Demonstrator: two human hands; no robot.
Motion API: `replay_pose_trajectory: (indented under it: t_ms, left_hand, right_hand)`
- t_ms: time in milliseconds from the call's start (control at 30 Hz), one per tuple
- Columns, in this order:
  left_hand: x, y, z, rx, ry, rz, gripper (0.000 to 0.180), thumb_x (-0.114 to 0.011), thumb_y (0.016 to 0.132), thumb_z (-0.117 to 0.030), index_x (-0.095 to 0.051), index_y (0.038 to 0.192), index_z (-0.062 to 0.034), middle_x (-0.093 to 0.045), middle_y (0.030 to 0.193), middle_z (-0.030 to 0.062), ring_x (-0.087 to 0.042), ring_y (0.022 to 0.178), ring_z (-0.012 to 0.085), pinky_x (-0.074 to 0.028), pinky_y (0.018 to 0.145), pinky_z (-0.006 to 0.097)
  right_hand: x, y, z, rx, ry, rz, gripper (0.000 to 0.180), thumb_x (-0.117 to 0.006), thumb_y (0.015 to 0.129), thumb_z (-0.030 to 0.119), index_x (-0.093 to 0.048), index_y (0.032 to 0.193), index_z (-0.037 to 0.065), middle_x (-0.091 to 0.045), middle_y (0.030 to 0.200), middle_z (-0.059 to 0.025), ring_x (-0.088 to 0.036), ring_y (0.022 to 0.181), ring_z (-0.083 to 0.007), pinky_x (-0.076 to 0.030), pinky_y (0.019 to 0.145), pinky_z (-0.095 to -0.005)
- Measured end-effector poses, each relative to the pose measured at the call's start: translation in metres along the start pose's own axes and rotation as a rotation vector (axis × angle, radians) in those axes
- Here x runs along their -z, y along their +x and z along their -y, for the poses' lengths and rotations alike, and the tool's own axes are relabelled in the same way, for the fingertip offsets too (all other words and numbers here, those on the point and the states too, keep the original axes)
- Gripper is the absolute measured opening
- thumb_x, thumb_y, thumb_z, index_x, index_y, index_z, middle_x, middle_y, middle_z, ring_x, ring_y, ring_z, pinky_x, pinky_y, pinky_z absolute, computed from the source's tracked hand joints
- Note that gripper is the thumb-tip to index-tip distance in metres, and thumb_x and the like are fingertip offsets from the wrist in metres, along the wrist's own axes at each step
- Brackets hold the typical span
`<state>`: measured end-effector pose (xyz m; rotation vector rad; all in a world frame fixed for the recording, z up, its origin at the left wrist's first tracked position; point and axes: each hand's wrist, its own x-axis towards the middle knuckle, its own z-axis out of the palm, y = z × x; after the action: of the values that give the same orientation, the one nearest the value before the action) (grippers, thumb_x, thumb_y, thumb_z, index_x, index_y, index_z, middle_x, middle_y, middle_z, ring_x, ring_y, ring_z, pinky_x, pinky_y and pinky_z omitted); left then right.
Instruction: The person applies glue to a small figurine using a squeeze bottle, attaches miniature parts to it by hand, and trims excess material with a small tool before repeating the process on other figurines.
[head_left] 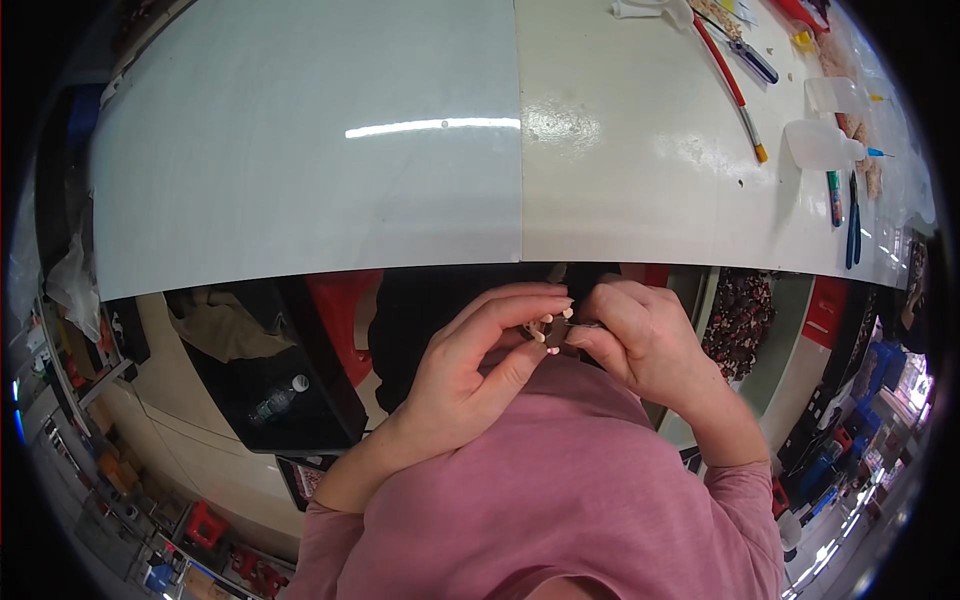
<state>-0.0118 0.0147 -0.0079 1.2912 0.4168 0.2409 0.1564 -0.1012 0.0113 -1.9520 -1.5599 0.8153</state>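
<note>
A: Starting on the left, what do you see?

B: The white worktable (300, 150) is bare on that side. Below its near edge sits a dark bin with a plastic bottle (282, 398) lying in it, left of the person's pink sleeve (560, 480).

A: And the hands?

B: Both are raised close to the chest, just under the table's near edge. The left hand (470, 375) is curled, thumb and forefinger closed around a small pale piece with little peg-like ends (545, 328). The right hand (640, 340) meets it from the right, fingertips pinched tight on what looks like a thin dark pin or needle (585, 324); it is too small to name surely. The two hands almost touch.

A: So the piece is held between them, not on the table?

B: Yes, in the air, well away from the tools.

A: How would you handle it well?

B: I'd judge the left pinch should stay steady while the right works in short, controlled motions, keeping elbows tucked in for support. The piece is tiny, so a loose grip could drop it into the lap.

A: Further right?

B: On the far right of the table lie a long red-handled tool (728, 80), a clear squeeze bottle (822, 145) and blue-handled pliers (853, 225).
</note>
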Motion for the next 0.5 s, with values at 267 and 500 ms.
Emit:
replay_pose_trajectory:
  t_ms: [267, 500]
  left_hand:
    - [-0.0005, -0.0004, -0.001, -0.012, -0.021, -0.006, 0.033, -0.052, 0.086, 0.007, -0.052, 0.118, -0.0002, -0.05, 0.125, 0.0132, -0.057, 0.104, 0.0175, -0.051, 0.087, 0.028]
    - [-0.0008, 0.0003, -0.0008, 0.001, 0.017, -0.008, 0.033, -0.052, 0.086, 0.008, -0.054, 0.118, -0.0011, -0.05, 0.124, 0.0132, -0.058, 0.101, 0.0169, -0.051, 0.086, 0.028]
  right_hand:
    - [-0.0027, -0.0007, -0.0017, 0.005, 0.047, -0.015, 0.031, -0.062, 0.084, 0.034, -0.051, 0.079, 0.005, -0.055, 0.071, -0.0093, -0.057, 0.061, -0.0297, -0.045, 0.051, -0.0391]
    - [0.0041, 0.0004, 0.0008, -0.01, -0.009, 0.047, 0.03, -0.062, 0.084, 0.033, -0.051, 0.079, 0.005, -0.055, 0.07, -0.0097, -0.057, 0.061, -0.0298, -0.045, 0.051, -0.0391]
